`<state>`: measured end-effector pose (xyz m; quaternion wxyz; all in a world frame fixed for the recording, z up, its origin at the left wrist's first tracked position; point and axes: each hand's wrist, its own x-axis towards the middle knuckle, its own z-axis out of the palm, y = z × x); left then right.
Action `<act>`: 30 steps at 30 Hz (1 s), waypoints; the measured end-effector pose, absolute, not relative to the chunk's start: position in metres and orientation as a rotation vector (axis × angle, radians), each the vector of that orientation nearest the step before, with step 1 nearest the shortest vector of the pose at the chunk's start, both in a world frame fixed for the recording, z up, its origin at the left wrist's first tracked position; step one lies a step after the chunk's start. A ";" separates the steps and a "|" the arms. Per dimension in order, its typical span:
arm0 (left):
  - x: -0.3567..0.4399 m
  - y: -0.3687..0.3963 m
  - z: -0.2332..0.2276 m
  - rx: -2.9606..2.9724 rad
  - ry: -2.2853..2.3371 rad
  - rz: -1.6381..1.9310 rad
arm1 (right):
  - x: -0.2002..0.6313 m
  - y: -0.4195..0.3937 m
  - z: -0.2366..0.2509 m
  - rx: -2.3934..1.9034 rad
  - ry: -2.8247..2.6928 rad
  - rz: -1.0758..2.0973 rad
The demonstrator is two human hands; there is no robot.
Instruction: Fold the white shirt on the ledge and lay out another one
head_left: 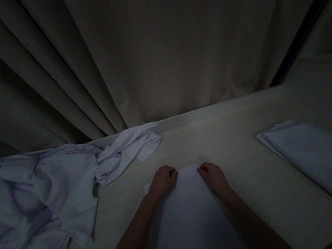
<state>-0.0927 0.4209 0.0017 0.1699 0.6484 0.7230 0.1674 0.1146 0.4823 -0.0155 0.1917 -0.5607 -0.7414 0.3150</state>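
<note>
White cloth (191,213) is lying at the tabletop's (248,163) near edge, and the left hand (162,183) and right hand (214,178) are pressing curled fingers on its far end.

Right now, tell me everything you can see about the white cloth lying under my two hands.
The white folded cloth lies flat on the pale wood-grain table, straight in front of the person. It looks like thin, soft fabric, smooth on top, with a small corner sticking out at its far left. The left hand and right hand rest on its far edge, fingers curled at the hem, and both forearms lie along its sides. Its near end runs out of the picture. The light is dim, so any print or stitching cannot be made out.
</note>
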 end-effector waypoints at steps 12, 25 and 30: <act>-0.106 0.414 0.001 1.758 1.987 0.441 | 0.117 0.491 -0.016 -1.671 -2.089 0.866; -0.104 0.407 -0.004 1.872 2.089 0.462 | 0.105 0.448 0.004 -1.780 -2.411 0.468; -0.105 0.406 -0.005 1.923 2.097 0.461 | 0.106 0.448 -0.002 -1.789 -2.443 0.446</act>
